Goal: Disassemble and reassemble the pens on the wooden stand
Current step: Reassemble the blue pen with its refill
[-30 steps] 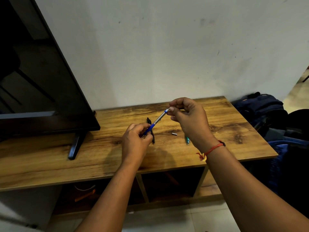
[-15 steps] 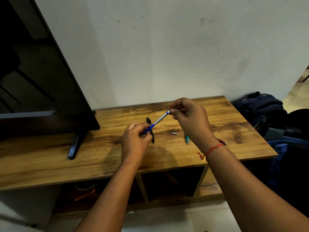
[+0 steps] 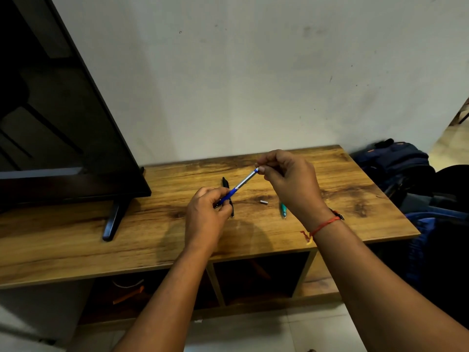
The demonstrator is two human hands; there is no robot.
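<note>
A blue and silver pen point(image 3: 242, 184) hangs tilted above the wooden stand point(image 3: 76, 240). My left hand point(image 3: 206, 214) grips its blue lower end. My right hand point(image 3: 289, 179) pinches its upper tip between thumb and fingers. A black pen point(image 3: 225, 185) lies on the stand behind my left hand, partly hidden by it. A small silver pen piece point(image 3: 264, 202) lies on the wood between my hands. A teal pen point(image 3: 283, 210) lies beside my right wrist, partly hidden.
A black television point(image 3: 50, 123) on a foot point(image 3: 114, 219) fills the stand's left side. Dark bags point(image 3: 396, 161) sit on the floor to the right. Open shelves point(image 3: 258, 275) lie under the top. The wall stands close behind.
My right hand has shifted slightly right along the pen's upper end. The pen stays tilted between both hands. The parts on the stand have not moved.
</note>
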